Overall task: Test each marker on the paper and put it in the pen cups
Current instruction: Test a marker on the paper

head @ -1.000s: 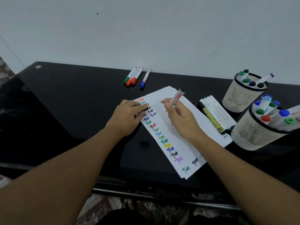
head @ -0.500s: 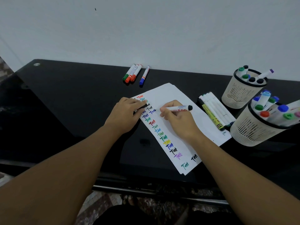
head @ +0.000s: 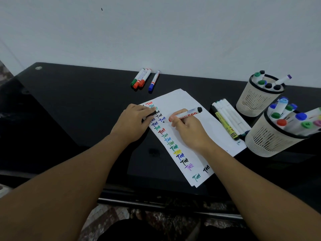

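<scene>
Two hands over the paper [head: 189, 108] on the black table [head: 69, 110]. My right hand [head: 188, 130] grips a marker [head: 188, 113], fingers curled round the barrel, red tip end at the sheet, black end pointing right. Left hand [head: 134, 121] presses the paper's left edge, holding a black cap [head: 150, 114] under its fingers. Four markers [head: 143, 79] lie near the wall. More markers [head: 227, 117] lie beside two pen cups [head: 258, 100], both holding markers.

head cam | above, facing forward-down | close over black table [head: 69, 105] | wall [head: 156, 32] behind
</scene>
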